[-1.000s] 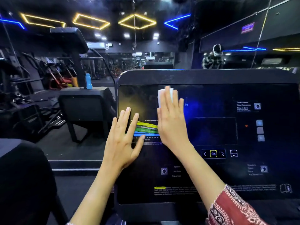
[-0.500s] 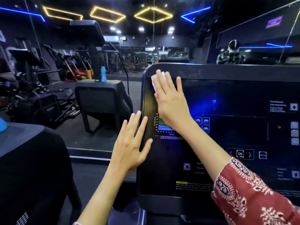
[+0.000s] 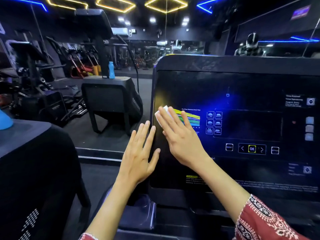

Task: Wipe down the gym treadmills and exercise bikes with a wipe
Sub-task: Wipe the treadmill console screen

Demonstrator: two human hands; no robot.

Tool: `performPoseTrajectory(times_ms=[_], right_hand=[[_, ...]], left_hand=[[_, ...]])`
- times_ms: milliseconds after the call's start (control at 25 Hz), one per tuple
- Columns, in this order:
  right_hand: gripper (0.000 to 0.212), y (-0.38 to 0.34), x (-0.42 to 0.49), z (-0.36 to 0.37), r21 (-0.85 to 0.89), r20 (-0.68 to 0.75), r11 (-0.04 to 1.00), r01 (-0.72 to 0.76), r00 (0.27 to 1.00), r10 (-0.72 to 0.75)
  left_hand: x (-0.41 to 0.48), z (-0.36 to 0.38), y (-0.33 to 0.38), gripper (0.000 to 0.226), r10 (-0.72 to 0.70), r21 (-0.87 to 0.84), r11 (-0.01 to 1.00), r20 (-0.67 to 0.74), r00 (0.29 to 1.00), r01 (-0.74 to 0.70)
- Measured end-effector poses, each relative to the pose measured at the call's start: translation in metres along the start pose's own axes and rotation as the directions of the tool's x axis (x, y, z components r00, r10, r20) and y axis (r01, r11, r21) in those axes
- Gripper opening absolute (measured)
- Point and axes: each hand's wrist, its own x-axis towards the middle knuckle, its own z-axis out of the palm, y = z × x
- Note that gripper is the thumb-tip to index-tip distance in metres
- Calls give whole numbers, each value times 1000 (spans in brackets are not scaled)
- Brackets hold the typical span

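A person's right hand (image 3: 181, 137) presses a white wipe (image 3: 161, 113) flat against the dark touch panel (image 3: 242, 87) of a gym machine, just left of centre frame. The fingers lie straight and close together over the wipe, which shows only as a pale corner past the fingertips, close to the panel's left edge and touching a coloured chart (image 3: 192, 118) lit on the glass. The left hand (image 3: 138, 153) sits just beside it, lower and to the left, fingers straight and slightly spread along the panel's left rim, the thumb reaching onto the black face; it holds nothing. A red patterned sleeve (image 3: 259, 220) covers the right forearm at the lower right of the frame. On the panel, right of the hands, an OK button (image 3: 252, 148) glows yellow between two arrows. Behind, at centre left, a blue bottle (image 3: 111, 70) stands upright on another black machine (image 3: 110, 99). Yellow ceiling lights (image 3: 115, 4) and blue strips run across the top of the frame.
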Motion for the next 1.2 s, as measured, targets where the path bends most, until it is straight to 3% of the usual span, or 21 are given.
performPoseTrajectory(times_ms=[40, 160, 200, 320, 480, 600, 640, 680, 760, 800, 840, 920, 960, 1000, 1120, 1200], right_hand=[[55, 4, -10, -2, -33, 7, 999, 13, 1000, -13], [52, 14, -30, -10, 4, -38, 956, -295, 955, 294], [52, 11, -38, -11, 19, -29, 953, -303, 952, 303], [53, 13, -80, -15, -52, 20, 992, -115, 993, 116], [55, 40, -109, -33, 1, 2, 894, -447, 894, 447], [52, 47, -124, -36, -61, 69, 972, -225, 971, 229], [51, 61, -123, -38, -88, 56, 971, -222, 972, 227], [51, 79, -122, -40, -93, 21, 944, -316, 947, 319], [51, 103, -118, -49, -17, -65, 818, -575, 817, 573], [51, 105, -121, -50, 22, -63, 788, -615, 786, 615], [51, 100, -125, -50, 39, -23, 821, -569, 821, 570], [52, 91, -147, -48, 6, 73, 952, -305, 950, 303], [53, 95, -159, -49, -19, 90, 981, -194, 977, 195], [53, 103, -170, -51, -38, 81, 981, -191, 978, 193], [55, 110, -190, -60, 55, 57, 883, -467, 884, 464], [54, 92, -198, -56, 71, 87, 934, -351, 935, 345]], left_hand=[[-2, 0, 2, 60, -1, -2, 1000, 6, 1000, 1], [-8, 0, 11, 60, -14, 10, 1000, 12, 1000, 14], [-9, 1, 15, 60, -23, 16, 1000, 7, 1000, 23], [-12, 6, 31, 57, -2, 25, 1000, 4, 1000, 2], [-11, 17, 55, 58, 31, 0, 1000, 27, 999, -31], [-7, 26, 75, 58, 39, -21, 999, 44, 998, -38], [-6, 30, 82, 58, 36, -27, 999, 46, 998, -35], [-5, 33, 88, 57, 30, -34, 999, 46, 998, -29], [-4, 39, 99, 56, 15, -52, 999, 38, 999, -13], [-4, 41, 104, 55, 10, -58, 998, 30, 1000, -8], [-4, 44, 108, 56, 8, -62, 998, 23, 1000, -7], [-6, 49, 117, 57, 12, -72, 997, 21, 1000, -10], [-8, 52, 122, 58, 8, -82, 997, 23, 1000, -6], [-11, 54, 127, 58, 0, -90, 996, 26, 1000, 3], [-24, 60, 137, 58, -15, -102, 995, 36, 999, 18], [-32, 60, 139, 57, -6, -103, 995, 42, 999, 11]])
